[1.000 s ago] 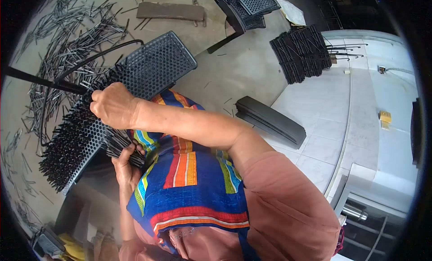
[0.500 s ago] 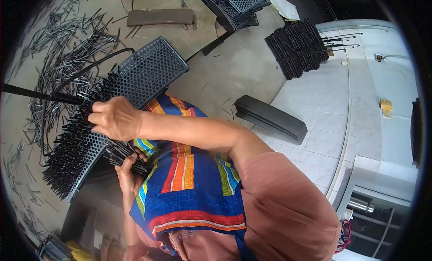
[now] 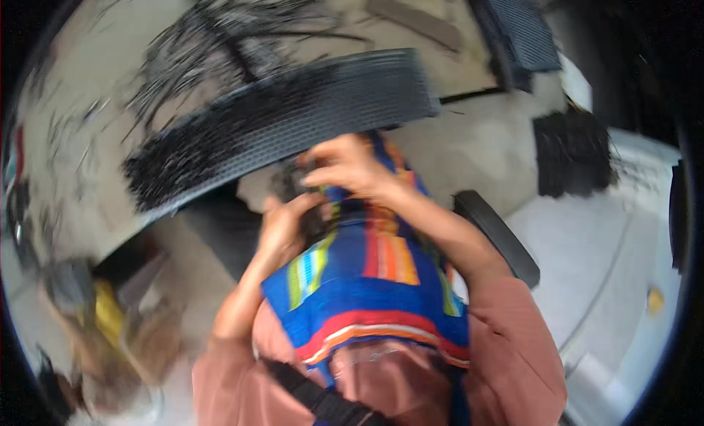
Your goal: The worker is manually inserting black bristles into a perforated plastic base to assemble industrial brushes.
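My left hand [image 3: 282, 224] is closed around a bundle of thin black sticks [image 3: 292, 180] in front of my apron, blurred by motion. At the bundle's upper end is my right hand [image 3: 348, 165], its fingers bent inward; the blur hides what lies between them. Beyond both hands a long dark perforated tray [image 3: 389, 77] slants across. Black sticks [image 3: 191, 151] stand densely packed in its left and middle part, while the holes at its right end are bare.
Loose dark sticks [image 3: 213, 44] litter the floor behind the tray. A brown board [image 3: 414, 19] lies at the back. On the right are a stack of dark strips [image 3: 499, 239] and a black bundle [image 3: 572, 153]. More perforated trays [image 3: 521, 30] are at the far right; something yellow [image 3: 108, 312] sits lower left.
My right hand has come back from the sticks in the tray to the bundle in my left hand. The whole view has turned, so the tray now lies flatter across it.
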`<control>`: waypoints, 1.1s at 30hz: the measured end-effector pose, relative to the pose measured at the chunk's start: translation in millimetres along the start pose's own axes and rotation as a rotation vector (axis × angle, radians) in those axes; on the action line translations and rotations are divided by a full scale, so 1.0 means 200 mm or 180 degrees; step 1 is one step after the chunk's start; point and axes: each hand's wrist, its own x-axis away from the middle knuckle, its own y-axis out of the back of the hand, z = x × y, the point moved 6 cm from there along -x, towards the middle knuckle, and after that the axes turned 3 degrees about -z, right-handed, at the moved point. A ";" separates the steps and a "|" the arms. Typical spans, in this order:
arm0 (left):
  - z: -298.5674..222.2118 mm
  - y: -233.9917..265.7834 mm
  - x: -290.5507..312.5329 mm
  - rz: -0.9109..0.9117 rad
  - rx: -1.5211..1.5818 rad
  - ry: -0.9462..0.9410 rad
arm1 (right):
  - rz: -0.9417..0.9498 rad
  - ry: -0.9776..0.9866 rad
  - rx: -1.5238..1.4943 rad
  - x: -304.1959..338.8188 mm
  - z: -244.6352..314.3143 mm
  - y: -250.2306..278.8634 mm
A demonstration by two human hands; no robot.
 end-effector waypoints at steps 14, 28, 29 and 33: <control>0.01 0.07 -0.05 0.0134 0.0102 0.0028 | -0.0682 -0.0856 -0.0881 0.00 -0.06 -0.04; -0.01 0.13 -0.09 -0.0344 0.0127 -0.0046 | -0.1346 -0.0473 -0.1029 -0.04 -0.07 0.05; 0.00 0.16 -0.10 -0.0473 0.0120 0.0015 | -0.1595 -0.0317 -0.0975 -0.04 -0.02 0.10; 0.04 0.21 -0.09 -0.0411 0.0324 -0.0029 | -0.1880 0.0371 -0.0589 -0.10 0.15 0.22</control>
